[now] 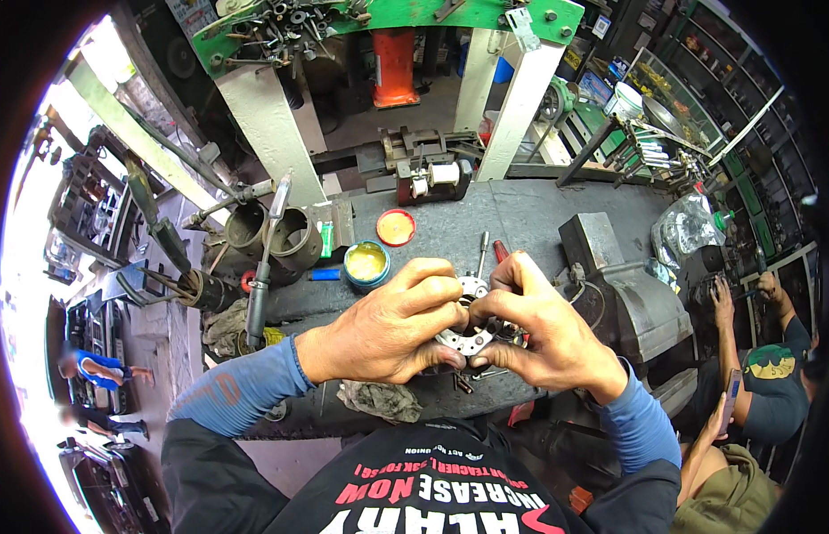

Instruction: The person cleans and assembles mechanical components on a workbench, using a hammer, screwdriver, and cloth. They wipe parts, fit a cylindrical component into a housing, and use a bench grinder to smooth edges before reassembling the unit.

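Both my hands are closed on a round metal housing with a ring of small holes and a dark central opening. My left hand grips its left side, thumb along the near rim. On the opposite side my right hand pinches it, with finger and thumb at the opening and the near edge. Fingers cover much of the part. Just beyond the left hand stands a blue tub of yellowish grease, its red lid lying behind. A slim metal tool and a red handle lie past the housing.
A bench vise is at the right of the dark workbench. A grey rag lies near my left forearm. Metal cylinders stand left, a clear plastic bottle far right. Two other people are close by at right.
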`<state>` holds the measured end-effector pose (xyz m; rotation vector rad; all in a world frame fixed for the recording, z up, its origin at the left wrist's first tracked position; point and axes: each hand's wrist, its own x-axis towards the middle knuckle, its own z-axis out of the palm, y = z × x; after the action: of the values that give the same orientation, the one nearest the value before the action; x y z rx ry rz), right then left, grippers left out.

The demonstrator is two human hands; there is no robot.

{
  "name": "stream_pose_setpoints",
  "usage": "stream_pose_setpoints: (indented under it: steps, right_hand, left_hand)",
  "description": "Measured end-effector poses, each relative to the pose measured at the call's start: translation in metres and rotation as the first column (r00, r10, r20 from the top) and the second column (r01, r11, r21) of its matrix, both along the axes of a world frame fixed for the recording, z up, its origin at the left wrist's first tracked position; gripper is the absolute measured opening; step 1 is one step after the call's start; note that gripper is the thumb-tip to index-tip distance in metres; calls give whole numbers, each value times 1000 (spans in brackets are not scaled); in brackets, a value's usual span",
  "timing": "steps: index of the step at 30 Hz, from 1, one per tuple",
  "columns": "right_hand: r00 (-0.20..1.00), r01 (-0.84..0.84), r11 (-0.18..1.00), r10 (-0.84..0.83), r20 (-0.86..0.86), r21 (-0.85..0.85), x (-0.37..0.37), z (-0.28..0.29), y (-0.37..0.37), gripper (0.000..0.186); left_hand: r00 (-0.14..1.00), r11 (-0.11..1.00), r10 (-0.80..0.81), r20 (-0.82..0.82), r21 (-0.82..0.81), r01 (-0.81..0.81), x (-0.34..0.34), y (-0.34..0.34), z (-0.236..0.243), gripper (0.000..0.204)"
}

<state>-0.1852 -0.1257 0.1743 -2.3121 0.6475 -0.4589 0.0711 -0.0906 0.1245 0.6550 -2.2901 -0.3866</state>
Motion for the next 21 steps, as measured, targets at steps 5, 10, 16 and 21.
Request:
stream_pose_setpoints:
  steps: [5,10,16,21]
  right_hand:
    - [998,26,1000,-26,60,-6,1,-4,8,49]
    - [995,64,997,-61,80,-47,5,-12,7,53]
    - [997,69,993,-65,47,-95,7,-7,9,43]
    - [995,94,987,-96,-13,-132,6,-4,11,42]
  left_hand:
    - [1000,1000,-3,-29,-6,3,-1,0,0,38]
    - [999,999,-36,-5,-33,36,2,0,-2,41]
    - [999,994,-40,-18,-98,38,4,-1,-7,44]
    - [1000,996,-27,-9,-88,26,4,0,-9,45]
